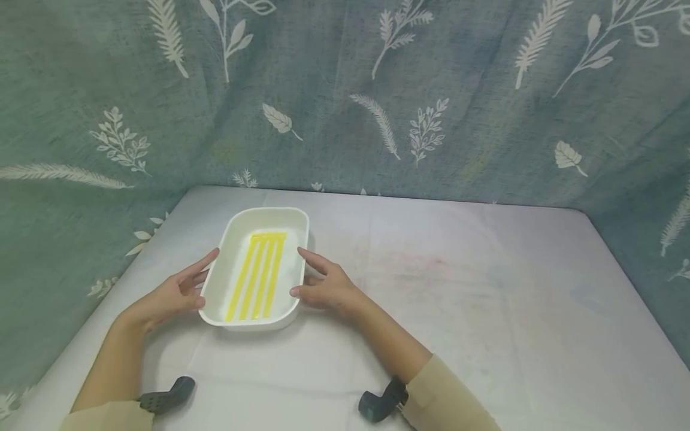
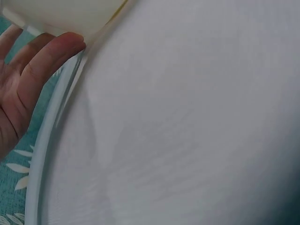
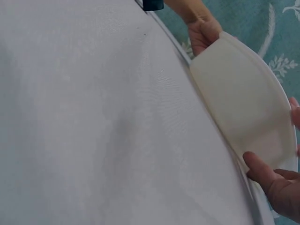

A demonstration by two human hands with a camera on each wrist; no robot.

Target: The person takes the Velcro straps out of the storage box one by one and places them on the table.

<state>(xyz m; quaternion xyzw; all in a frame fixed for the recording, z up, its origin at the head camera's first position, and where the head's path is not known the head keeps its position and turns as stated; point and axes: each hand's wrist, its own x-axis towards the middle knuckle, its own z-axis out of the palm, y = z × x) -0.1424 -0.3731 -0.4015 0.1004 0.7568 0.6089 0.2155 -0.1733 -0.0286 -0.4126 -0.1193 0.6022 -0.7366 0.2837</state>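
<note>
A white rectangular tray (image 1: 215, 293) with rounded corners sits at the left part of the table in the head view. Inside, yellow stripes (image 1: 261, 275) run lengthwise and join in a bar at the far end. My left hand (image 1: 175, 293) holds the tray's left side, fingertips and thumb at the rim. On the opposite side my right hand (image 1: 331, 286) grips it, index finger on the rim and thumb near the front corner. The right wrist view shows the tray's pale outer wall (image 3: 239, 93) between both hands, close over the tabletop.
A white cloth covers the table (image 1: 458, 311), with faint reddish stains (image 1: 415, 261) right of the tray. Behind and beside it hangs a green-blue curtain (image 1: 334, 90) with white leaf patterns. Dark devices (image 1: 383, 402) are strapped at both wrists.
</note>
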